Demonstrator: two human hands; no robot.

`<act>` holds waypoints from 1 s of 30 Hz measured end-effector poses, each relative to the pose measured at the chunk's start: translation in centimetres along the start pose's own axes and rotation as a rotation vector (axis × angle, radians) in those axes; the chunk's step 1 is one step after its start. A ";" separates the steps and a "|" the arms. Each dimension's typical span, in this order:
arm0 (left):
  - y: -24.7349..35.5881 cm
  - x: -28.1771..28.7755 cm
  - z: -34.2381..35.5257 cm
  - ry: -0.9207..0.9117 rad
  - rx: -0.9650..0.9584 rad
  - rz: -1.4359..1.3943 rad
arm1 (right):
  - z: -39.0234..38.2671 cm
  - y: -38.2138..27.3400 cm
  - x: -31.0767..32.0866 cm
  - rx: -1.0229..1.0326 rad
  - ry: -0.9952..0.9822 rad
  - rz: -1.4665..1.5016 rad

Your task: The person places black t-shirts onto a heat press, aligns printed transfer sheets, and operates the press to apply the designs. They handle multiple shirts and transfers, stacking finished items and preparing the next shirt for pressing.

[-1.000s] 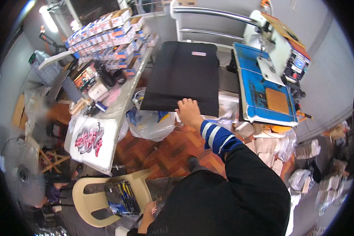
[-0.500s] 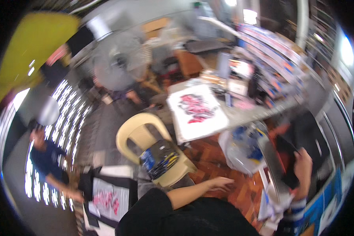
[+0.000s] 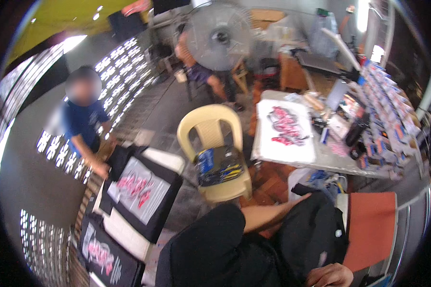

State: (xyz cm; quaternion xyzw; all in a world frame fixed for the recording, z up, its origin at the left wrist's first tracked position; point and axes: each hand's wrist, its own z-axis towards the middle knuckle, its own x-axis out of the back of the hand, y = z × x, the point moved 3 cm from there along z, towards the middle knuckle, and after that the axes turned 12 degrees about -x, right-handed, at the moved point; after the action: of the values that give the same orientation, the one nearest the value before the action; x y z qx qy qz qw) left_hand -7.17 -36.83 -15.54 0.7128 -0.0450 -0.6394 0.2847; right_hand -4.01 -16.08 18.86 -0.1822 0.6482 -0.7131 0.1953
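Note:
A black shirt [image 3: 311, 234] hangs bunched between my two hands, close in front of my body. My left hand [image 3: 294, 204] reaches across to its upper left edge and grips the cloth there; the fingertips are partly hidden by the fabric. Down at the lower rim of the view, my right hand [image 3: 329, 276] has curled fingers closed on the shirt's near edge. Just right of the shirt lies a flat orange-red board [image 3: 371, 229].
Black printed shirts [image 3: 140, 191] lie on white boards at left, where a co-worker [image 3: 84, 119] has a hand on one. A cream plastic chair [image 3: 210, 119] holds a dark package [image 3: 219, 165]. Beyond are a cluttered table [image 3: 330, 160], a printed white sheet [image 3: 285, 131] and a fan [image 3: 220, 36].
The black shirt has come from the right side to in front of me. My left hand, empty before, now grips it; my right hand has moved down and nearer. The view has turned.

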 end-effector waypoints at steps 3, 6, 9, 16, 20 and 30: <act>8.1 -6.9 -4.3 -0.052 -0.004 -0.172 | -0.6 3.1 0.0 -0.018 0.249 0.203; 13.6 -13.1 -7.3 -0.308 0.067 -0.278 | -3.6 11.6 5.0 -0.207 0.938 0.240; 17.0 -20.6 -9.0 -0.660 -0.509 1.366 | 1.1 10.3 9.6 -0.111 0.948 0.816; 16.6 -18.9 -13.7 -0.784 -0.472 1.524 | 2.0 14.1 7.4 -0.638 0.747 0.089; 17.0 -12.8 -13.1 -0.450 -0.442 1.943 | 3.1 9.8 3.9 -0.593 0.591 0.176; 8.7 -1.4 -6.7 -0.260 0.158 1.250 | -9.9 12.6 5.3 -0.545 1.436 -0.393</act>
State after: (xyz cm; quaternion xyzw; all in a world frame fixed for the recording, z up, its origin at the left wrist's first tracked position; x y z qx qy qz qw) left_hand 1.50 -41.17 -10.14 0.4876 -0.5328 -0.4290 0.5425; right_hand -13.12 -11.43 5.46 0.1698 0.7235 -0.4940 -0.4514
